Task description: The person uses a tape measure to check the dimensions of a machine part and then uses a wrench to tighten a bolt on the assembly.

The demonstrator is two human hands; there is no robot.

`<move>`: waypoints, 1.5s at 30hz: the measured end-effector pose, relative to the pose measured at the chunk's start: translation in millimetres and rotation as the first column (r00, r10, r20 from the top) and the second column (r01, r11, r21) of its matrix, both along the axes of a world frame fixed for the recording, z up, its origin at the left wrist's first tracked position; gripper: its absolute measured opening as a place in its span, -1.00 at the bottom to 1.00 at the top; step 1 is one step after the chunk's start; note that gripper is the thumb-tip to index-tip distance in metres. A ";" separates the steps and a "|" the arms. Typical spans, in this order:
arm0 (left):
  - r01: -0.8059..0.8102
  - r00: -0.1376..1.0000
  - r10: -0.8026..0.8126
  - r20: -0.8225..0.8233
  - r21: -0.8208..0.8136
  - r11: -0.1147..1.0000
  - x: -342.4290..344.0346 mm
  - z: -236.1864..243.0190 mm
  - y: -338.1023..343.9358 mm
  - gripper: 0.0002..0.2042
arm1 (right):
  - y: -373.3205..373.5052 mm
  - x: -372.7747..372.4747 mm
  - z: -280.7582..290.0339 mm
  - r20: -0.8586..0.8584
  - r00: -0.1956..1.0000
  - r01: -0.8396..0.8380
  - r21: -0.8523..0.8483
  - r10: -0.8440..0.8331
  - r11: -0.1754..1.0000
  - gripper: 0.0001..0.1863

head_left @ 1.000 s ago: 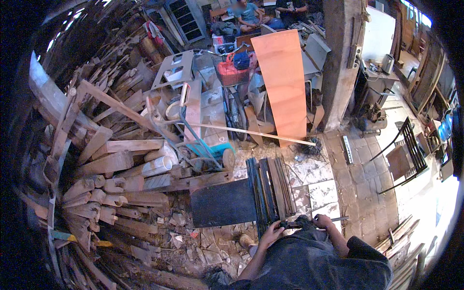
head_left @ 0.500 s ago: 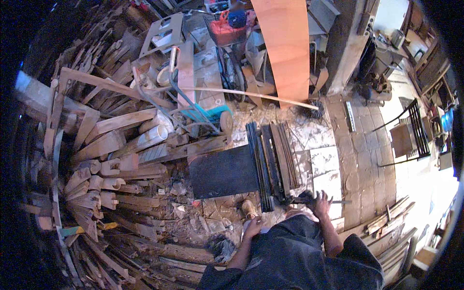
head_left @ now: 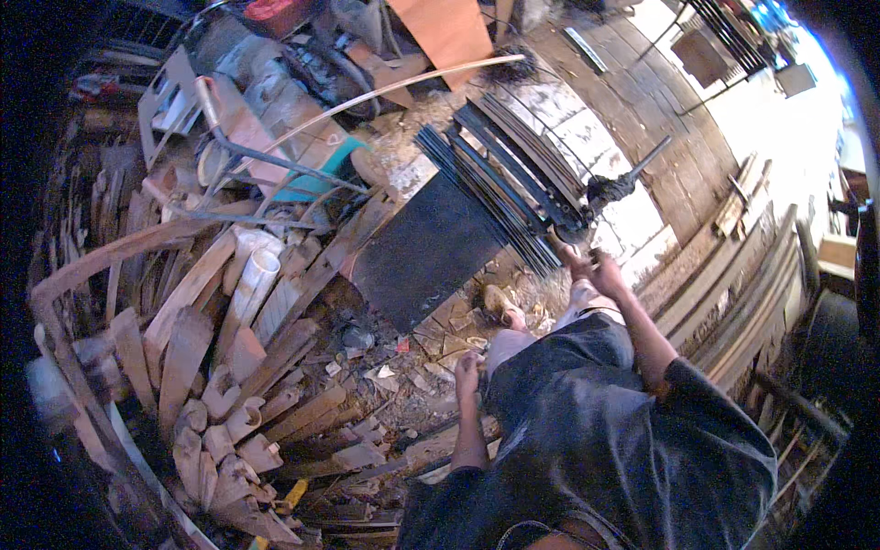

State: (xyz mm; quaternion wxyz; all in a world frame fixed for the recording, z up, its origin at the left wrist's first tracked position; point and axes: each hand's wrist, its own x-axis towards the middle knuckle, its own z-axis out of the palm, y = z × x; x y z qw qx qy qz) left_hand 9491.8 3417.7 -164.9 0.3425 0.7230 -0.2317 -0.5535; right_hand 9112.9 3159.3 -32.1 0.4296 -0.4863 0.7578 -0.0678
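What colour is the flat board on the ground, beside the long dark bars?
The flat board is nearly black; it shows best in the head view.

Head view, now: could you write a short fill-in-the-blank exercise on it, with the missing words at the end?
The left hand is ____ from the black bars than the right hand.
The dark board lies to the ____ of those bars.
The panel cut by the picture's top edge is ____ in colour.

Missing words: farther; left; orange.

White pipe (head_left: 254, 289) among wooden boards (head_left: 186, 359)
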 end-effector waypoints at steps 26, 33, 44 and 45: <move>0.780 0.506 -0.853 -0.124 0.487 0.392 -16.3 184.6 -92.3 -0.72 | -11.4 35.7 -342.9 0.268 0.844 0.524 -0.227 -0.464 0.821 -0.50; 0.738 0.480 -0.754 0.447 0.259 0.623 -45.4 255.2 -263.4 -0.65 | 5.3 14.2 -342.6 0.405 0.791 0.553 -0.150 -0.459 0.820 -0.50; 0.817 0.366 -0.372 0.853 -0.103 0.567 -43.5 321.7 -363.4 -0.60 | -21.5 46.2 -362.9 0.490 0.771 0.594 -0.322 -0.407 0.737 -0.58; 0.830 0.334 -0.351 0.875 -0.097 0.549 -45.6 315.4 -360.3 -0.62 | -21.9 52.7 -355.9 0.524 0.763 0.593 -0.332 -0.380 0.733 -0.57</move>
